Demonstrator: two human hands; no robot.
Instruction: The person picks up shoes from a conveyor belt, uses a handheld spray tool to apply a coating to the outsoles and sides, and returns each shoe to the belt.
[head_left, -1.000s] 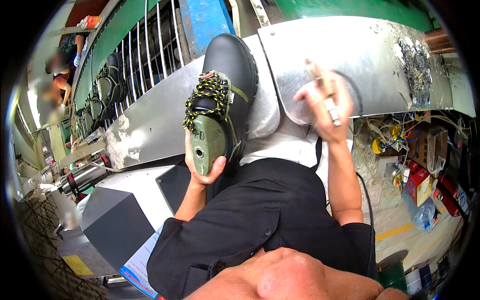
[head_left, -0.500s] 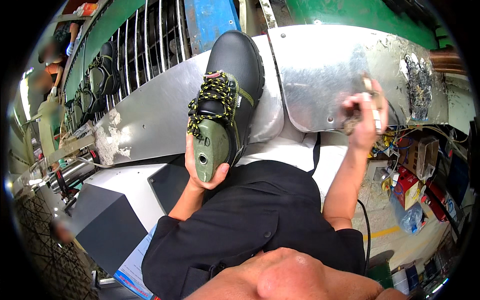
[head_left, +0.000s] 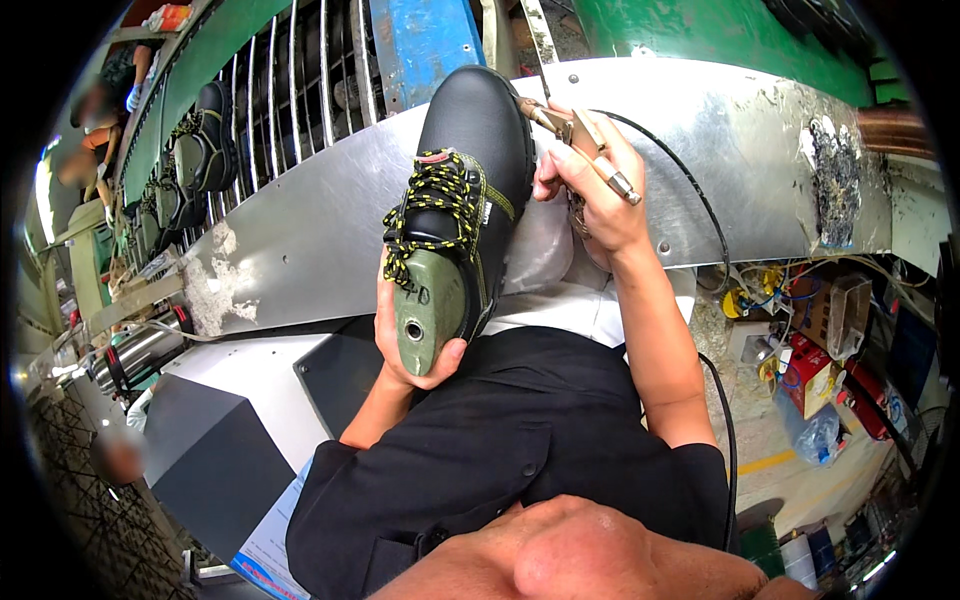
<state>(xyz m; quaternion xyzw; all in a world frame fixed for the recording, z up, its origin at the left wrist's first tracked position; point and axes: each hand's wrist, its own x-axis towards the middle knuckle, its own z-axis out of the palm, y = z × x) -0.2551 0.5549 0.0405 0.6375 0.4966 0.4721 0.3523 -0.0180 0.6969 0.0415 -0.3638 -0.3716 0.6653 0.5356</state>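
A black leather work shoe (head_left: 470,120), with black-and-yellow laces, lies toe-away on the metal worktop, pulled over a green shoe last (head_left: 432,305). My left hand (head_left: 393,345) is closed round the last's heel end, thumb on its right side and fingers mostly hidden beneath. My right hand (head_left: 608,200) grips a small metal spray gun (head_left: 586,135) with a brass-coloured nozzle. That nozzle points left at the sole edge by the shoe's toe; whether it touches I cannot tell. A thin black hose (head_left: 692,180) curves away to the right of this hand.
The metal worktop (head_left: 300,265) spans left to right before me. Farther left, more shoes (head_left: 212,140) sit beside a rack of metal bars (head_left: 295,80). A blue panel (head_left: 425,50) stands behind the shoe. Red boxes and cables (head_left: 812,375) lie at the right. Other people are at far left.
My right hand has moved left with the spray gun, from over the right worktop to the shoe's toe edge. The shoe has shifted slightly right in my left hand.
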